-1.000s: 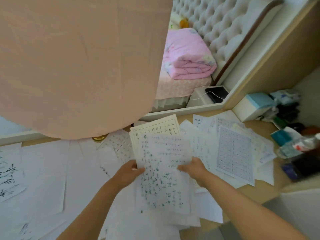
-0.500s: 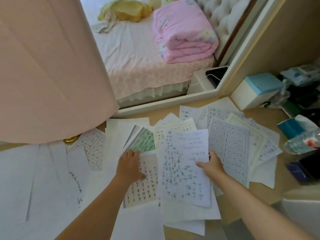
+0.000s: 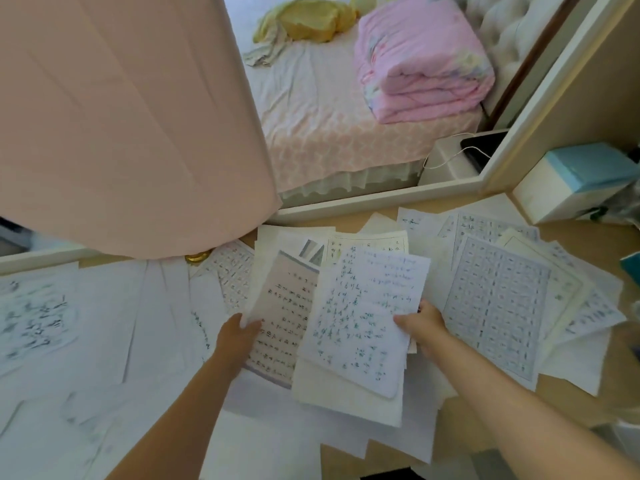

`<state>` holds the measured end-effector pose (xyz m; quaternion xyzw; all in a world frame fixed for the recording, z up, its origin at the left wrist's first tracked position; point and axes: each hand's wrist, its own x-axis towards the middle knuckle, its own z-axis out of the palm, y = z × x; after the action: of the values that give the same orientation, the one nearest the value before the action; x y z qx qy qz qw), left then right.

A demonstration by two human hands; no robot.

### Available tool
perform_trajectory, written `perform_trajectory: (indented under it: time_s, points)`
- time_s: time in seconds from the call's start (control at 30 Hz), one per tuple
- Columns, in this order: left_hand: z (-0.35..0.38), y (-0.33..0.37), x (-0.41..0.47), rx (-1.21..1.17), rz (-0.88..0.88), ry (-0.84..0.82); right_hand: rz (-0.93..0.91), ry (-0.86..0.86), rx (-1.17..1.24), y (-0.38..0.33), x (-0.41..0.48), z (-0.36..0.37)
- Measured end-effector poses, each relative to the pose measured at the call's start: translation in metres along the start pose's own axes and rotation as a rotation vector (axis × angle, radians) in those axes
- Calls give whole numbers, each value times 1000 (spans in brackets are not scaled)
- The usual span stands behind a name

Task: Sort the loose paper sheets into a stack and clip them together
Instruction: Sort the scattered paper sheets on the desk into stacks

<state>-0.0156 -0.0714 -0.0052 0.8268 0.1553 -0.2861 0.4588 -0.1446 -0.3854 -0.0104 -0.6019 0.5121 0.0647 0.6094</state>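
Paper sheets point(image 3: 360, 306) gripped, left hand point(image 3: 236, 337), right hand point(image 3: 424, 323)

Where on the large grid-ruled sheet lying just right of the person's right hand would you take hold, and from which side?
Probably its near edge, pinched from the person's side: the grid-ruled sheet lies flat, seemingly on top of the neighbouring sheets, leaving that edge bare. Its left edge is crowded by the right hand, which holds the handwritten sheets.

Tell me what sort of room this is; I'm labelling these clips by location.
Most likely a bedroom: a bed with a folded pink quilt and tufted headboard, beside a desk strewn with handwritten sheets.
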Motion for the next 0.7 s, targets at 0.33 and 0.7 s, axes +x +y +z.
perform_trajectory:
  time_s: [0.33, 0.7]
  points:
    - [-46, -47, -23, -139, -142, -195, -170, -245, -321, 8, -52, 114]
    - [-106, -101, -21, -230, -29, -243, -263, -174, -600, 21, -68, 152]
